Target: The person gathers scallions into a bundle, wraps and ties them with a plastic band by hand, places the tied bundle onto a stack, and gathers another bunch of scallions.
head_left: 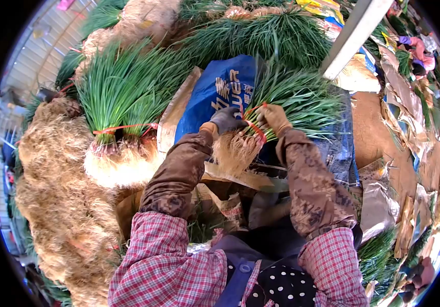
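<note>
A bunch of long green plants [301, 102], looking like chives or young onions, lies before me with its pale fibrous roots [238, 153] toward me. Around its stems runs a red tie [258, 132]. My right hand [274, 117], in a tan glove, is closed on the tie above the stems. On the other side my left hand [226, 120], in a dark grey glove, pinches near the tie's left end; its fingertips are partly hidden. Under the bunch is a blue printed sack [199, 110].
Two tied bunches [128, 97] stand to the left by a large heap of rooted plants [66, 194]. More greens [261, 38] lie behind. A pale post [355, 38] slants down at the upper right. Flattened sacks [409, 107] and other people [420, 53] are farther right.
</note>
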Action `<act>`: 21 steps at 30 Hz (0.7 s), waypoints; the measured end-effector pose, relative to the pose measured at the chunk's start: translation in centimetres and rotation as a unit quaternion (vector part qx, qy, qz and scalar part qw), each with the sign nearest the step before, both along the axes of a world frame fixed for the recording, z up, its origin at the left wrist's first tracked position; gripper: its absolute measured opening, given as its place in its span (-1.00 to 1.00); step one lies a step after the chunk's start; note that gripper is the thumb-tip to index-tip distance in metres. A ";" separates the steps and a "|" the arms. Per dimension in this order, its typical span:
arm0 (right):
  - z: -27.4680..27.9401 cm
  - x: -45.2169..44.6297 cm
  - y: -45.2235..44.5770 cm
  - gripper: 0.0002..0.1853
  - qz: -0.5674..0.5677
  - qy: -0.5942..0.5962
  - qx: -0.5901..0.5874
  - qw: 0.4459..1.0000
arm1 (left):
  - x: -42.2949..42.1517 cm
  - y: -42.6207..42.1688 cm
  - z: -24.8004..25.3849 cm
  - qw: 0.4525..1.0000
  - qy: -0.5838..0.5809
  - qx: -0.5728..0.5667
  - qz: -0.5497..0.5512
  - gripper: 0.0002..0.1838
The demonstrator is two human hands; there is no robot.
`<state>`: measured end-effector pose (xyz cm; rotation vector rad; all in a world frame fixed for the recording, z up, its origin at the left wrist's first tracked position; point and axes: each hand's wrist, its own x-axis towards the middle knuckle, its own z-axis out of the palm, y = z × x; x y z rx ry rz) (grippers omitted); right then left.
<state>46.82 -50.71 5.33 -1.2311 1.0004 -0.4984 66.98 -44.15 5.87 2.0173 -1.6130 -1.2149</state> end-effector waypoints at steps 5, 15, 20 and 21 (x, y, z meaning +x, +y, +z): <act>0.6 -0.2 -0.3 -0.73 -0.009 -0.040 0.032 0.999 | -6.9 2.8 5.7 0.973 -0.194 -0.124 -0.018 -0.54; 1.1 -0.7 -0.2 -0.75 0.015 -0.037 0.037 0.999 | -11.8 17.3 -0.2 0.989 -0.052 -0.092 0.105 -0.59; 2.8 -0.7 0.5 -0.65 -0.012 0.266 -0.373 0.889 | -12.8 17.1 -3.6 0.951 0.055 -0.129 0.275 -0.59; 7.0 -1.1 2.1 -0.66 -0.074 0.278 -0.341 0.895 | -12.7 16.8 -1.9 0.938 0.031 -0.199 0.282 -0.65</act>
